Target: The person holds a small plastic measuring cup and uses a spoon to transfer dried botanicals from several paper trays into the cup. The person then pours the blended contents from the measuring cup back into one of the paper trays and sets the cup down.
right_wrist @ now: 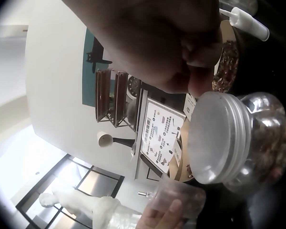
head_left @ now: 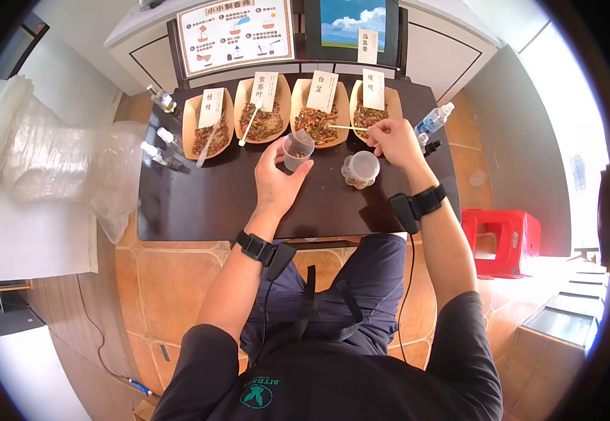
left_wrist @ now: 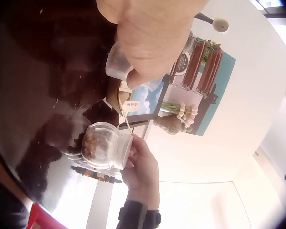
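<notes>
My left hand (head_left: 277, 184) holds a small clear plastic cup (head_left: 298, 150) between thumb and fingers, with a little dried material in it. My right hand (head_left: 397, 144) pinches a thin pale stick (head_left: 347, 128) whose far end lies over the third paper tray (head_left: 310, 135) of dried petals and leaves. Just below the right hand stands a lidded clear jar (head_left: 361, 169); in the right wrist view the jar (right_wrist: 264, 138) shows dried bits inside. The left wrist view shows the cup (left_wrist: 118, 62) in the left fingers.
Other trays (head_left: 206, 125) of dried material carry paper labels. A plastic spoon (head_left: 210, 144) lies in the left tray, a white one (head_left: 250, 125) in the second. Small bottles (head_left: 162, 98) stand at the left, a spray bottle (head_left: 434, 119) at the right. A printed sign (head_left: 237, 36) stands behind.
</notes>
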Demonstrator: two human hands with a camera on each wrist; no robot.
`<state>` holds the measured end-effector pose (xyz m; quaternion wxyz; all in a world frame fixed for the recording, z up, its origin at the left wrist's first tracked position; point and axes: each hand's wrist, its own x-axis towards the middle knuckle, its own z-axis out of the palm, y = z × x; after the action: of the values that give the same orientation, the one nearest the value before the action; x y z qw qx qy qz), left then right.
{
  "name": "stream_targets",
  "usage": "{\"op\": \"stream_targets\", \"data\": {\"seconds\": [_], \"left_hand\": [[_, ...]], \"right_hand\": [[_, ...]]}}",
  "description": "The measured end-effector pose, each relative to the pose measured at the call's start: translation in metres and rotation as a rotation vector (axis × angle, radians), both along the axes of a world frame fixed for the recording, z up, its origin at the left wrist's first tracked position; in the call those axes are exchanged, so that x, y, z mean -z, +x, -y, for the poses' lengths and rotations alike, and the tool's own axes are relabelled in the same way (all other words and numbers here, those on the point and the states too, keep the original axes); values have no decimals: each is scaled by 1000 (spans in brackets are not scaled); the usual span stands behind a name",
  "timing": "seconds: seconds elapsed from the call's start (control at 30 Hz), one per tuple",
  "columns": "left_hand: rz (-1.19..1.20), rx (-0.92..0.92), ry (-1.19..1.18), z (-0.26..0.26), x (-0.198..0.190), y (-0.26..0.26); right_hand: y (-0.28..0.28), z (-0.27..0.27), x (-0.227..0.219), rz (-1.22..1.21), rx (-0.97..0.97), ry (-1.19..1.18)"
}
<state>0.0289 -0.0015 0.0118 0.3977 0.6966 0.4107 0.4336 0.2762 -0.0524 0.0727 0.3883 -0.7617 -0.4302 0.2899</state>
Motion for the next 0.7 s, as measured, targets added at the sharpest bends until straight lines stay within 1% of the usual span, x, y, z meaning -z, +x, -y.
{"op": "stream_targets", "data": {"seconds": [0.07,0.1,0.17,0.2,0.27,0.3,0.37,0.7], "left_hand": [[-3,-2,-5,-1,1,0],[-6,-3,-9,-2,1,0],[0,-1,-9,-3,2,1],[5,1,-8,-3,3,1],[3,3,-2,-4,2,1],[-1,4,5,-4,2,1],[2,4,3,-5,3,1],[9,2,10,-6,4,2]], "right_hand": [[2,-1,4,-142,-4,-56],[2,-2,6,-142,-4,-56],[5,-5,10,-258,-14,-65],[7,-6,11,-258,-13,-65],[11,-9,13,-381,-30,-64],[12,-9,14,-380,-30,-63],[15,-10,16,-461,-27,-94],[16,-6,14,-531,39,-103]]}}
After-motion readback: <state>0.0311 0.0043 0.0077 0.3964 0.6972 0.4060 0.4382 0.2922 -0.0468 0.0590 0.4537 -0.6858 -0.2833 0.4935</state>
